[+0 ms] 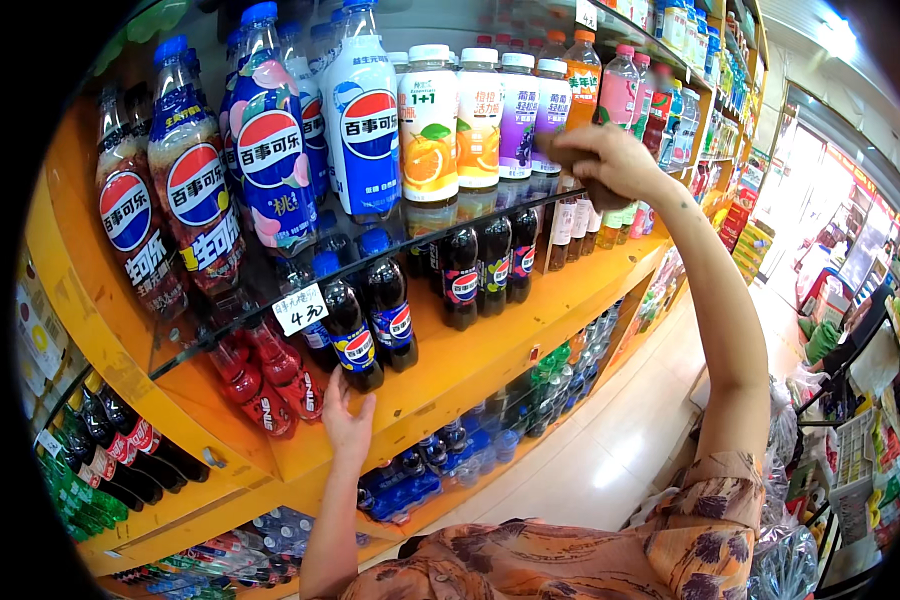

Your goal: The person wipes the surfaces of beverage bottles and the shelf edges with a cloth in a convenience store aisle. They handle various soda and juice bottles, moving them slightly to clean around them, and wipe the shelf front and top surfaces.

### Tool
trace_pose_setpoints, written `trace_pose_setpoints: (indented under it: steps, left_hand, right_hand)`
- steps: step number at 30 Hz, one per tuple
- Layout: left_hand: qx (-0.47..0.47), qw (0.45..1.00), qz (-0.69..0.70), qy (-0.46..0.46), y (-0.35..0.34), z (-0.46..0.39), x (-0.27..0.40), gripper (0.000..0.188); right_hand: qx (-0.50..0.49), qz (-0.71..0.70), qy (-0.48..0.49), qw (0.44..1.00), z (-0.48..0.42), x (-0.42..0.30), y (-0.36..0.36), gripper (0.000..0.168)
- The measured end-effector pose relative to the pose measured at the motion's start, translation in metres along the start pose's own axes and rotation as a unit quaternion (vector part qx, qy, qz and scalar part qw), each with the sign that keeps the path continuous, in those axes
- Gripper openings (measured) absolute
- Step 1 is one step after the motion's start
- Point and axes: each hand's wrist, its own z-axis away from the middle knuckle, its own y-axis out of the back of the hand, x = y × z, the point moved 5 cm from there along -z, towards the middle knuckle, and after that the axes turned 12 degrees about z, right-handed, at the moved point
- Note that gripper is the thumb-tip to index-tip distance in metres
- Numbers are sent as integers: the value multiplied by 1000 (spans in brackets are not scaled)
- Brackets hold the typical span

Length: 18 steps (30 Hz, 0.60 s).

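My left hand (pixel 349 420) is at the edge of the lower orange shelf, its fingers at the base of a dark cola bottle (pixel 351 337) that stands upright; whether it grips the bottle I cannot tell. Above and to the right, my right hand (pixel 607 161) holds a brown cloth (pixel 604 193) in front of the juice bottles on the glass shelf. Near it are purple-labelled grape drink bottles (pixel 517 112) and an orange soda bottle (pixel 583 79). Large Pepsi bottles (pixel 270 142) stand further left on the glass. Red bottles (pixel 285 375) are left of my left hand.
The glass shelf edge (pixel 420 238) runs between my hands, with a handwritten price tag (pixel 298 309). Packed bottles (pixel 420 469) fill the lowest level. Tiled floor (pixel 592 450) lies to the right. Beyond it are a grey crate (pixel 855 457) and plastic bags (pixel 784 566).
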Motion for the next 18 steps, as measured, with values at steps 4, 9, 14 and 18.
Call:
trace_pose_setpoints:
  steps: [4,9,14,18]
  left_hand:
    - [-2,1000,2,-1,0,-1,0,73]
    - [-4,1000,23,0,2,-1,-5,73]
    - [-12,1000,29,6,-3,-3,1,73]
    - [-7,1000,18,2,0,-1,-2,73]
  right_hand:
    - [-96,-4,13,995,2,-1,8,49]
    - [158,-110,-18,981,-32,9,54,52]
    - [159,-48,19,986,-38,-21,38,52]
    - [19,-1,41,999,-8,-50,14,50]
